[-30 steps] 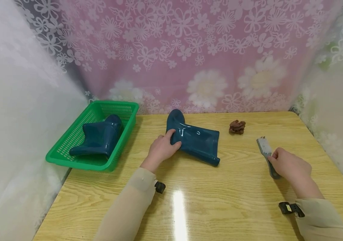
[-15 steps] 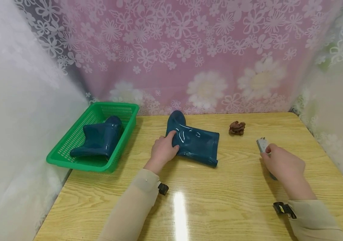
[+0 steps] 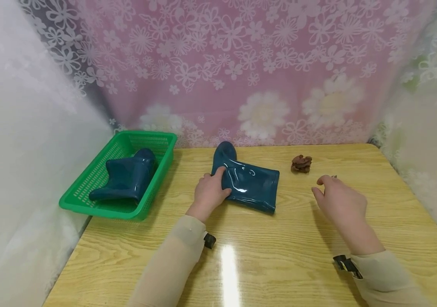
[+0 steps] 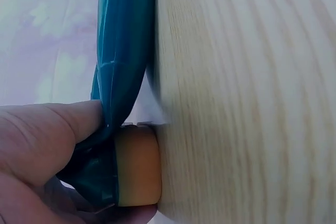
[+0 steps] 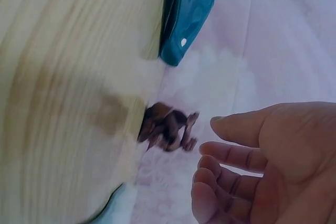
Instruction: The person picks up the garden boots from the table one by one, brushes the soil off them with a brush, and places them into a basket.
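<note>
A dark teal rubber boot (image 3: 254, 185) lies on its side on the table, toe pointing away. My left hand (image 3: 207, 192) grips it near the heel, thumb on the upper; in the left wrist view the orange heel (image 4: 137, 166) faces the table. My right hand (image 3: 340, 204) holds nothing, fingers loosely bent, raised over a brush whose tip (image 3: 334, 176) alone shows past it. In the right wrist view, an edge of the brush (image 5: 107, 207) appears at the bottom. Beyond that hand sits a crumpled brown lump (image 3: 301, 163), apart from the fingers.
A green plastic basket (image 3: 140, 212) stands at the left table edge. Inside lies a second teal boot (image 3: 128, 177). The wooden table (image 3: 279, 256) meets a pink floral curtain (image 3: 222, 85) at the back.
My right hand has come off the brush handle and moved left and farther up the table; the brush stays lying there. The boot has shifted slightly under my left hand, which still grips it.
</note>
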Demonstrator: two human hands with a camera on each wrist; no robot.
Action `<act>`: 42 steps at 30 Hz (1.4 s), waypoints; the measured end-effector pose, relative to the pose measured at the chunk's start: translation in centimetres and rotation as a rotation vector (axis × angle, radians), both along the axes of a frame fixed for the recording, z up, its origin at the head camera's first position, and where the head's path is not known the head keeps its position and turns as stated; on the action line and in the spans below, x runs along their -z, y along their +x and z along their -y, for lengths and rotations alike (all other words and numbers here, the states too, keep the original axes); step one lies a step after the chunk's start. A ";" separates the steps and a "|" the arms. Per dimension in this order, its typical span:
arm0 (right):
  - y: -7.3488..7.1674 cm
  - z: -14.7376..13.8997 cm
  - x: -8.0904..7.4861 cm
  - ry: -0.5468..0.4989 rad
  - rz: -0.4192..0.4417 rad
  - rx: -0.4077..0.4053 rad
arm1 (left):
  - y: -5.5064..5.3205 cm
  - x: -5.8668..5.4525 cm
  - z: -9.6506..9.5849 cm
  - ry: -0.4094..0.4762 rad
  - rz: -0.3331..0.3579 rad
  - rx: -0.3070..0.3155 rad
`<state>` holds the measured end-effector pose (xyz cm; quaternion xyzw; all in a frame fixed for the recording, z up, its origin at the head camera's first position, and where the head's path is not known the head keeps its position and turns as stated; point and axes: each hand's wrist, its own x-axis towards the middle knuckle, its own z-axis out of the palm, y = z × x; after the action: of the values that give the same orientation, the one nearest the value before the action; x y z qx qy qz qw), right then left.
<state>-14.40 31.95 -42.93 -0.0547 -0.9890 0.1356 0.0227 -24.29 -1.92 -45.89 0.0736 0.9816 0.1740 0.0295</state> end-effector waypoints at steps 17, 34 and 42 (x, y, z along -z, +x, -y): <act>-1.5 6.0 0.2 0.012 -0.250 -0.200 | 0.8 -3.5 1.6 0.108 -0.109 0.057; -4.1 11.6 0.5 0.031 -0.348 -0.539 | 3.0 -10.3 9.3 0.086 -0.252 0.022; -4.7 14.9 0.4 0.028 -0.351 -0.618 | 3.0 -13.1 14.1 0.084 -0.286 -0.053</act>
<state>-19.11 17.00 -43.37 0.2717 -0.9416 0.1296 0.1507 -21.33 -16.00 -32.77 0.0727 0.9692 0.2035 -0.1182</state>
